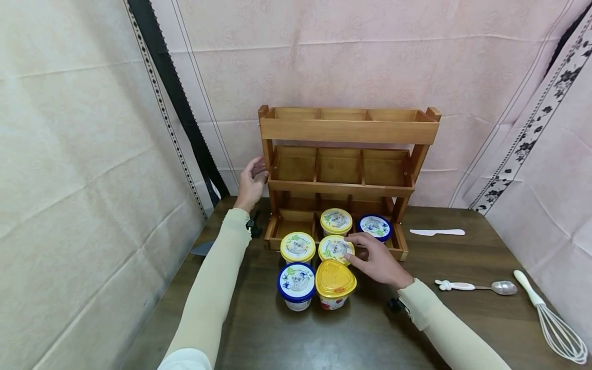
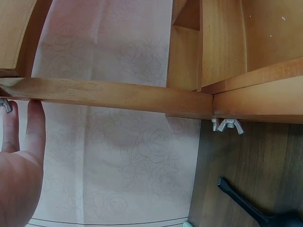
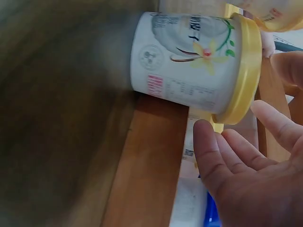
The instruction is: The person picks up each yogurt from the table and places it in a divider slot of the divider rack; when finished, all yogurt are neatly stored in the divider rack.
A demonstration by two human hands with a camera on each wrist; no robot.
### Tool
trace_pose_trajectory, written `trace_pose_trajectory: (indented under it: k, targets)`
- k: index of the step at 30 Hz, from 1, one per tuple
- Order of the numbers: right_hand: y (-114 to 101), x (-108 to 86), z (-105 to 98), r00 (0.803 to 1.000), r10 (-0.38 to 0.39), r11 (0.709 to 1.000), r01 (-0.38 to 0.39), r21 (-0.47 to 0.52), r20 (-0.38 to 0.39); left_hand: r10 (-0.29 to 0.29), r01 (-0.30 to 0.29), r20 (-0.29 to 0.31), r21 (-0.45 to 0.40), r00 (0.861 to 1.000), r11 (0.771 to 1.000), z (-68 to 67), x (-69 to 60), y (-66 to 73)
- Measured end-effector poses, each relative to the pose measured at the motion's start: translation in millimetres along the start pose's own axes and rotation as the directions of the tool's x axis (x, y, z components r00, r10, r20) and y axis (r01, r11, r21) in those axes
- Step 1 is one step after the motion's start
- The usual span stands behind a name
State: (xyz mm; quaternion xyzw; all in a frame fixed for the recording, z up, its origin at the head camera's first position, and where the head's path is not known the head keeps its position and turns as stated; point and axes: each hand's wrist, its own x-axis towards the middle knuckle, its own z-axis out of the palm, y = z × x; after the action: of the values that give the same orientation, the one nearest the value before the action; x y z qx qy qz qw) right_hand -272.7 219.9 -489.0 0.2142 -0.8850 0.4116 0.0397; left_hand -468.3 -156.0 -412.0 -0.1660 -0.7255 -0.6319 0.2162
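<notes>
A three-tier wooden rack [image 1: 342,190] stands at the back of the table. My left hand [image 1: 252,181] rests its fingers against the rack's left side post [image 2: 104,94], fingers fairly straight. My right hand [image 1: 380,261] is at the yellow-lidded cup [image 1: 336,248] in front of the rack, thumb and fingers spread beside its lid; in the right wrist view that cup [image 3: 199,61] stands by the fingers [image 3: 208,146]. A yellow-lidded cup [image 1: 336,221] and a blue-lidded cup [image 1: 374,227] sit in the bottom tier. Whether the right fingertips touch the lid is hard to tell.
Nearer me stand a yellow-lidded cup [image 1: 297,247], a blue-lidded cup [image 1: 296,283] and a cup with a heart-shaped yellow lid [image 1: 335,281]. On the right lie a white knife [image 1: 437,232], a spoon [image 1: 476,287] and a whisk [image 1: 552,321]. A dark utensil [image 2: 255,210] lies left of the rack.
</notes>
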Motion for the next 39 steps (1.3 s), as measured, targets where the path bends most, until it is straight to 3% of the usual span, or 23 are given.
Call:
trace_pose_trajectory:
  k: [11, 18, 26, 39]
  targets:
    - [10.8, -7.8, 6.1, 0.997, -0.033, 0.999, 0.035, -0.031, 0.065, -0.009, 0.009, 0.003, -0.024, 1.0, 1.0, 0.5, 0.8, 0.9]
    - [16.7, -8.3, 7.4, 0.995, -0.033, 0.999, 0.03, 0.034, 0.093, -0.001, 0.001, 0.001, -0.011, 1.0, 1.0, -0.3, 1.2, 1.1]
    - [21.8, -4.2, 11.8, 0.997, -0.009, 0.989, -0.002, 0.148, 0.073, 0.001, -0.001, -0.001, -0.005, 1.0, 1.0, -0.5, 1.7, -1.0]
    - [20.8, -11.6, 2.1, 0.999, 0.024, 0.983, -0.03, 0.184, 0.031, 0.017, -0.017, 0.001, -0.053, 1.0, 0.998, 0.1, 1.7, -0.5]
